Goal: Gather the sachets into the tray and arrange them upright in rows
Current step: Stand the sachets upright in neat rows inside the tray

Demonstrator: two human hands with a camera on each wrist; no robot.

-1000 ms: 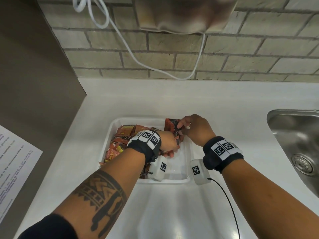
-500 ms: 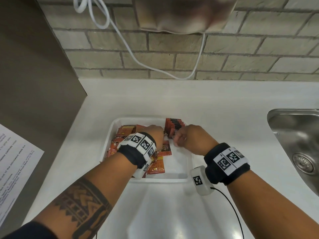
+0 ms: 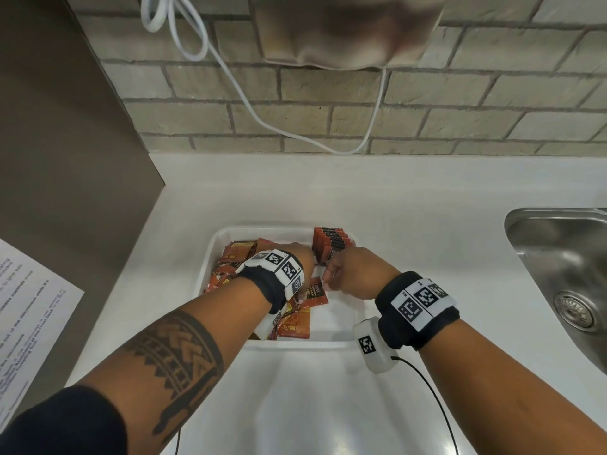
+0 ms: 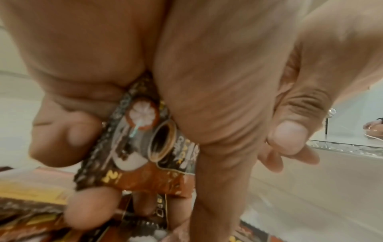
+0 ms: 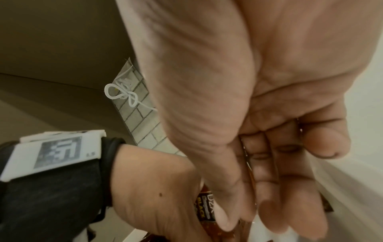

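Sachet (image 4: 143, 147) shows gripped in left hand (image 4: 186, 81) fingers only by wrist camera; right hand (image 3: 354, 274) fingers' hold unclear.

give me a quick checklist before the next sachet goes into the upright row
1. Left hand grips a sachet: ok.
2. Right hand grip on anything: cannot tell.
3. Upright row standing at the tray's far right: ok.
4. Bare tray floor left for more rows: ok.
5. Loose sachets all sorted: not ok, a pile lies flat at left.
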